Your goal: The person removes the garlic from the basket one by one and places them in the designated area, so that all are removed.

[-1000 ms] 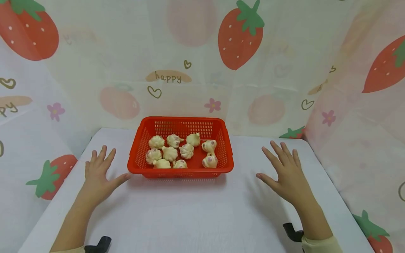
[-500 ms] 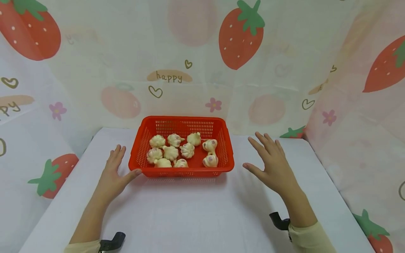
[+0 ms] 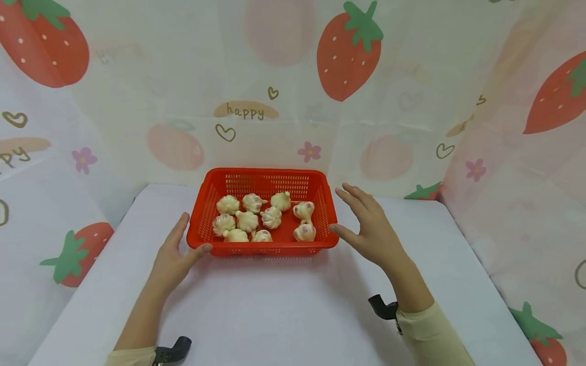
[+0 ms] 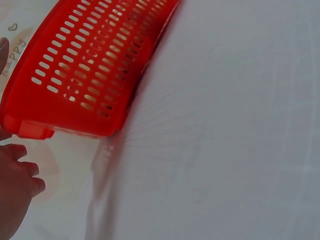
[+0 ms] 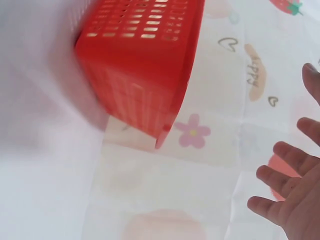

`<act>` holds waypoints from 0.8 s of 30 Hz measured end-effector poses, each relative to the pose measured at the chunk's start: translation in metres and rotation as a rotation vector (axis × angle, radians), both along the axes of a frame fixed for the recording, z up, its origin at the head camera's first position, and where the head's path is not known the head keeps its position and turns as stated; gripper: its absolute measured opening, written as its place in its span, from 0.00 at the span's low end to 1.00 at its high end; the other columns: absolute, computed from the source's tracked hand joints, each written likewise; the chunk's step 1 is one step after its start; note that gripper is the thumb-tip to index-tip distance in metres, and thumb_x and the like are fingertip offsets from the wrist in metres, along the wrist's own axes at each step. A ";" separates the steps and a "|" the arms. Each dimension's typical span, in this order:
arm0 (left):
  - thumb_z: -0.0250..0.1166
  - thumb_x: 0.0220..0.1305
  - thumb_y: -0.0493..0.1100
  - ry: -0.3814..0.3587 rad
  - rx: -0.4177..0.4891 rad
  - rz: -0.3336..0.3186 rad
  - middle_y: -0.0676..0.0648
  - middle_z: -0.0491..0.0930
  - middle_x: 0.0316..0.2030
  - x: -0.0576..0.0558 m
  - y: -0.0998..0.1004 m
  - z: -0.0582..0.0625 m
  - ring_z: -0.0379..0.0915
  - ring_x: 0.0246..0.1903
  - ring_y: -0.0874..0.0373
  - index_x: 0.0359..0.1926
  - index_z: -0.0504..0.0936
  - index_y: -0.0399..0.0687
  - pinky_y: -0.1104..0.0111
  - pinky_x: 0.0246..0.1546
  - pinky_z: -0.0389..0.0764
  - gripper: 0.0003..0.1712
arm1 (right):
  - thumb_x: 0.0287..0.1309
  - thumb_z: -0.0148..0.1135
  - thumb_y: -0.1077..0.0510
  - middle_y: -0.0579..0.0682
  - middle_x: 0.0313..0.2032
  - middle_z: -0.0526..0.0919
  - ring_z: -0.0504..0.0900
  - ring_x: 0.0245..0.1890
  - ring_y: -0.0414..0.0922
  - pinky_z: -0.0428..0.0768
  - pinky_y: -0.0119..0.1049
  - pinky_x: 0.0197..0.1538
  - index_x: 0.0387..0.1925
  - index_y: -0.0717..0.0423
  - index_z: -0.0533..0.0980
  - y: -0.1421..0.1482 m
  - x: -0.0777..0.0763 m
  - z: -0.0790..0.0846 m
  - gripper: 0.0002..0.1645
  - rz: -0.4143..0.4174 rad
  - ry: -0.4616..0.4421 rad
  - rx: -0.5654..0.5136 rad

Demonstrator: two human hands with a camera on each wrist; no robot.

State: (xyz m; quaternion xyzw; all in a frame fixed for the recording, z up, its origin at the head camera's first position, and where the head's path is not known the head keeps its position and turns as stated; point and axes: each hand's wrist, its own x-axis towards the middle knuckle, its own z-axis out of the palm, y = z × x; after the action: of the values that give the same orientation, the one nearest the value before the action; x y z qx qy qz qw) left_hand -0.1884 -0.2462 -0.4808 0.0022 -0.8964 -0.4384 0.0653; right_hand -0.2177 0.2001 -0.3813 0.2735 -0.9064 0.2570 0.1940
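A red plastic basket (image 3: 274, 248) with slotted walls stands on the white tabletop and holds several garlic bulbs (image 3: 247, 221). At its left end is my left hand (image 3: 173, 264), fingers extended along the outside and thumb tip right at the front left corner of the rim. My right hand (image 3: 373, 229) is at the right end, fingers spread and slightly bent, thumb tip close to the rim. In the left wrist view the basket's wall (image 4: 75, 65) rises just beyond the fingertips. The right wrist view shows a gap between the basket (image 5: 145, 75) and the fingers of my right hand (image 5: 295, 195).
White cloth covers the table (image 3: 270, 315), which reaches back to a curtain (image 3: 284, 137) printed with strawberries, hearts and flowers. Curtain also hangs along both sides. A black wrist mount (image 3: 174, 351) sits on my left wrist, another mount (image 3: 383, 307) on my right.
Both hands have moved inward toward the basket's two ends, the left one rightward and the right one leftward and a little away from me. The basket and garlic have stayed in place.
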 end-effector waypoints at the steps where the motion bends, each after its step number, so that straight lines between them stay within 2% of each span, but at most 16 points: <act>1: 0.70 0.63 0.64 0.003 0.014 -0.007 0.44 0.44 0.82 0.000 0.000 0.000 0.42 0.80 0.38 0.83 0.41 0.58 0.32 0.70 0.59 0.61 | 0.58 0.75 0.44 0.47 0.77 0.63 0.62 0.76 0.52 0.65 0.65 0.73 0.77 0.42 0.63 -0.003 -0.001 0.001 0.50 0.004 -0.009 -0.008; 7: 0.71 0.64 0.60 0.036 0.073 -0.040 0.47 0.45 0.82 -0.001 0.003 -0.007 0.42 0.80 0.42 0.83 0.42 0.58 0.39 0.72 0.61 0.59 | 0.59 0.74 0.45 0.48 0.76 0.64 0.62 0.76 0.51 0.71 0.63 0.70 0.76 0.45 0.65 -0.023 -0.006 0.006 0.47 0.043 -0.064 -0.053; 15: 0.70 0.65 0.59 0.072 0.074 -0.011 0.48 0.48 0.82 -0.001 0.006 -0.015 0.46 0.80 0.46 0.83 0.44 0.57 0.49 0.69 0.64 0.57 | 0.61 0.72 0.45 0.44 0.76 0.64 0.61 0.76 0.47 0.70 0.61 0.71 0.76 0.38 0.64 -0.049 -0.013 0.008 0.45 0.102 -0.152 -0.110; 24: 0.70 0.66 0.58 0.085 0.120 0.007 0.51 0.50 0.81 0.002 0.009 -0.017 0.47 0.80 0.49 0.83 0.47 0.56 0.49 0.70 0.64 0.55 | 0.63 0.71 0.45 0.44 0.75 0.66 0.62 0.75 0.47 0.70 0.59 0.72 0.75 0.39 0.66 -0.081 -0.022 0.006 0.42 0.208 -0.203 -0.188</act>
State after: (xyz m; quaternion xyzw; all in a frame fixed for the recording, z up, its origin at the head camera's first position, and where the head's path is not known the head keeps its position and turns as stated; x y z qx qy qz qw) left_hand -0.1866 -0.2376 -0.4975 -0.0093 -0.8649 -0.4909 0.1045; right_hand -0.2393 0.1194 -0.3752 0.3190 -0.8602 0.3856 0.0986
